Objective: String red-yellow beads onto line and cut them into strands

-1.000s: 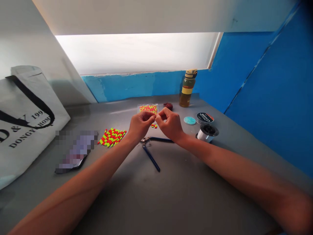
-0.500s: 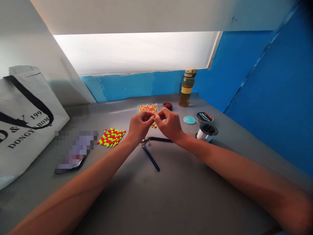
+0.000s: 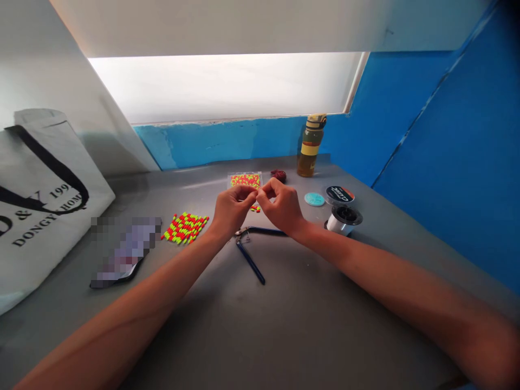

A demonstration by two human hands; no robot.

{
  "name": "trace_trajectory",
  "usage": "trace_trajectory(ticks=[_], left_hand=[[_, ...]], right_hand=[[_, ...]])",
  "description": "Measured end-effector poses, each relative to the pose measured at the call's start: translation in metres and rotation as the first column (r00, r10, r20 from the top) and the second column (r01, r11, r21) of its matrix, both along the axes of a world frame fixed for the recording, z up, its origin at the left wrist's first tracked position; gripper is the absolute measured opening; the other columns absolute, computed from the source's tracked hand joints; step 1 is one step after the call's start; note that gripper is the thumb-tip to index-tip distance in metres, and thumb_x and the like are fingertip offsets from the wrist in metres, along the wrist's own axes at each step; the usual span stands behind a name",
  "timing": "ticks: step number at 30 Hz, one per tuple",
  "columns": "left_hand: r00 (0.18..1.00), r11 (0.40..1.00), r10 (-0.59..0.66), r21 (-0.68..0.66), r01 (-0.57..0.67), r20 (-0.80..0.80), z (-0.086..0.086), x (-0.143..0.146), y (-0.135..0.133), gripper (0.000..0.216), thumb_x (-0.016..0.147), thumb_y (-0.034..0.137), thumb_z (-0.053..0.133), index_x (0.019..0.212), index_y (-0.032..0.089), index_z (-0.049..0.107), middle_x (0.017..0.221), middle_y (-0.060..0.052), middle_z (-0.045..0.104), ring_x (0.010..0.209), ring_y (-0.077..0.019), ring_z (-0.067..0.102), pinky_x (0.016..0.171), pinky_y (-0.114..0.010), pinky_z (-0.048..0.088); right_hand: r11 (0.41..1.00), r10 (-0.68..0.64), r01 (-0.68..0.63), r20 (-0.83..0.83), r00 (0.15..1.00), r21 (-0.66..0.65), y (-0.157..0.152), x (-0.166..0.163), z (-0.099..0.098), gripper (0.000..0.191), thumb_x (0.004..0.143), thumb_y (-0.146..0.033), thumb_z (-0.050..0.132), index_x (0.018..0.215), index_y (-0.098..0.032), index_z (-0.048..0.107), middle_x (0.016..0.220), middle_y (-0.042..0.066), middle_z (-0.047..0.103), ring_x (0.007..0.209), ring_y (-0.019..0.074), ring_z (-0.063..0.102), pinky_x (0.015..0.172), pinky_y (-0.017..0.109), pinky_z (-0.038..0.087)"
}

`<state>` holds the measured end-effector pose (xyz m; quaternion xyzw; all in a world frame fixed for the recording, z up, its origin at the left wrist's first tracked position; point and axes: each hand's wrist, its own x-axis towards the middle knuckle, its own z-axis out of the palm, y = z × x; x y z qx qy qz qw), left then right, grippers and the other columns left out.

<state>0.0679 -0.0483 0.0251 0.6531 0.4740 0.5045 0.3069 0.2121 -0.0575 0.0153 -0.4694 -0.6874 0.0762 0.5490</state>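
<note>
My left hand (image 3: 233, 208) and my right hand (image 3: 281, 205) meet fingertip to fingertip over the grey table (image 3: 227, 325). Both are closed in a pinch; whatever lies between the fingers is too small to make out. Just behind them is a clear bag (image 3: 245, 180) of red and yellow-green beads, partly covered by the hands. A few loose beads (image 3: 255, 208) show beneath the fingertips. Below the hands lie blue-handled pliers (image 3: 251, 262) with the handles spread, one handle passing behind my right wrist. A patch of red and yellow-green beads (image 3: 186, 228) lies left of my left wrist.
Right of my hands are a spool of clear line (image 3: 340, 221), a turquoise disc (image 3: 314, 199) and a black round lid (image 3: 340, 194). A bottle (image 3: 309, 149) and a dark red bundle (image 3: 278, 175) stand behind. A phone (image 3: 128, 252) and white bag (image 3: 49, 216) are left.
</note>
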Motion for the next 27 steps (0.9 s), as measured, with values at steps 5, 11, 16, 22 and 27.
trace_trajectory(ticks=[5, 11, 16, 22, 27], left_hand=[[1.0, 1.0, -0.01, 0.0, 0.01, 0.009, -0.0024, -0.0008, 0.0025, 0.022, 0.078, 0.036, 0.071, 0.085, 0.016, 0.075, 0.077, -0.003, 0.073, 0.068, -0.0147, 0.062, 0.061, -0.024, 0.045], [1.0, 1.0, -0.014, 0.0, 0.014, 0.004, -0.0039, -0.0015, 0.0036, 0.022, 0.079, 0.036, 0.07, 0.086, 0.016, 0.075, 0.076, -0.003, 0.072, 0.068, -0.0143, 0.062, 0.059, -0.024, 0.043], [1.0, 1.0, -0.016, 0.006, 0.016, 0.005, -0.0046, -0.0014, 0.0041, 0.022, 0.078, 0.036, 0.071, 0.085, 0.016, 0.074, 0.077, -0.003, 0.073, 0.069, -0.0149, 0.063, 0.061, -0.024, 0.045], [1.0, 1.0, -0.018, 0.0, 0.018, 0.007, -0.0043, -0.0012, 0.0028, 0.022, 0.078, 0.036, 0.071, 0.085, 0.016, 0.074, 0.074, -0.003, 0.071, 0.066, -0.0144, 0.061, 0.06, -0.024, 0.044], [1.0, 1.0, -0.021, 0.0, 0.021, 0.015, -0.005, -0.0012, 0.0027, 0.022, 0.077, 0.037, 0.072, 0.085, 0.016, 0.073, 0.074, -0.003, 0.071, 0.066, -0.0144, 0.061, 0.058, -0.024, 0.043]], right_hand=[[1.0, -0.003, 0.003, -0.008, 1.0, 0.027, 0.0013, 0.0005, -0.0012, 0.017, 0.083, -0.027, 0.058, 0.069, -0.021, 0.052, 0.065, -0.001, 0.062, 0.059, 0.0142, 0.054, 0.06, 0.029, 0.037], [1.0, -0.007, 0.007, -0.002, 1.0, 0.003, 0.0011, 0.0009, -0.0012, 0.016, 0.084, -0.028, 0.057, 0.07, -0.021, 0.052, 0.066, -0.001, 0.063, 0.06, 0.0143, 0.054, 0.061, 0.029, 0.037], [1.0, -0.005, 0.005, 0.001, 1.0, -0.004, 0.0009, 0.0003, -0.0007, 0.016, 0.083, -0.027, 0.058, 0.069, -0.021, 0.052, 0.066, -0.001, 0.063, 0.06, 0.0143, 0.054, 0.06, 0.029, 0.037], [1.0, -0.013, 0.013, 0.006, 1.0, -0.009, 0.0012, -0.0001, -0.0006, 0.015, 0.083, -0.026, 0.057, 0.07, -0.021, 0.053, 0.066, -0.001, 0.063, 0.059, 0.0144, 0.054, 0.06, 0.029, 0.038], [1.0, -0.012, 0.012, 0.009, 1.0, -0.007, 0.0018, 0.0009, -0.0011, 0.015, 0.083, -0.026, 0.057, 0.069, -0.021, 0.053, 0.067, -0.001, 0.063, 0.061, 0.0147, 0.055, 0.061, 0.03, 0.038]])
